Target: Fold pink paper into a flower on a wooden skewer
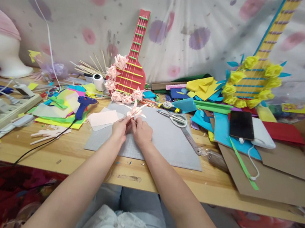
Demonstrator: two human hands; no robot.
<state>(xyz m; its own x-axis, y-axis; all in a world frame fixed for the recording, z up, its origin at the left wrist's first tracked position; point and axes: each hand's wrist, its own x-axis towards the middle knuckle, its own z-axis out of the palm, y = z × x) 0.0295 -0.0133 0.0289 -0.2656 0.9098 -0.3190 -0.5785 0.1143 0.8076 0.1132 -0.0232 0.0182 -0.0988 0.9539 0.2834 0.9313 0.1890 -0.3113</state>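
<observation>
Both hands meet over the grey cutting mat, fingers closed around the base of a pale pink paper flower. My left hand grips it from the left, and my right hand from the right. The flower's pointed petals spread above the fingertips; its base is mostly hidden by them. Just behind stands a red paper lute with yellow and green strips, edged by similar pink flowers. Pale pink paper sheets lie left of my left hand.
A blue glue gun rests on coloured paper at left, near a power strip. Scissors and a metal ruler lie right of the hands. Cardboard and a phone are farther right; a yellow paper instrument stands behind.
</observation>
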